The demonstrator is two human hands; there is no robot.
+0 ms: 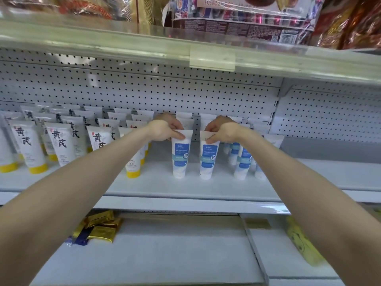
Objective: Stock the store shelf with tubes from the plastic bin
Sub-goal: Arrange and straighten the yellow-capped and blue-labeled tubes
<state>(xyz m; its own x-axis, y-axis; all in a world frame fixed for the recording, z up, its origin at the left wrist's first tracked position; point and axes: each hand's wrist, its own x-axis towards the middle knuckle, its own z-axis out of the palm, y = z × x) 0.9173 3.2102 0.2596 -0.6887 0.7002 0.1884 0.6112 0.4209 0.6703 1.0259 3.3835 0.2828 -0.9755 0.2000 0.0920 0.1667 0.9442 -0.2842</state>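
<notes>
Nearest, three gold packets (101, 227) lie on the lower shelf (165, 254). On the middle shelf (156, 182), two blue-labelled tubes (181, 155) stand side by side on their caps at the front. The left hand (165, 131) pinches the left tube's top; the right hand (221, 131) pinches the right tube (208, 156). Both forearms reach forward. Yellow-capped tubes (35, 149) fill the left in rows too crowded to count.

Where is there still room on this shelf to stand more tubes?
Bare shelf lies right of the blue-label tubes, up to the pegboard back. A front strip also runs free. The left is crowded with yellow-cap tubes. Both hands, left hand and right hand, hold tubes mid-shelf.
</notes>
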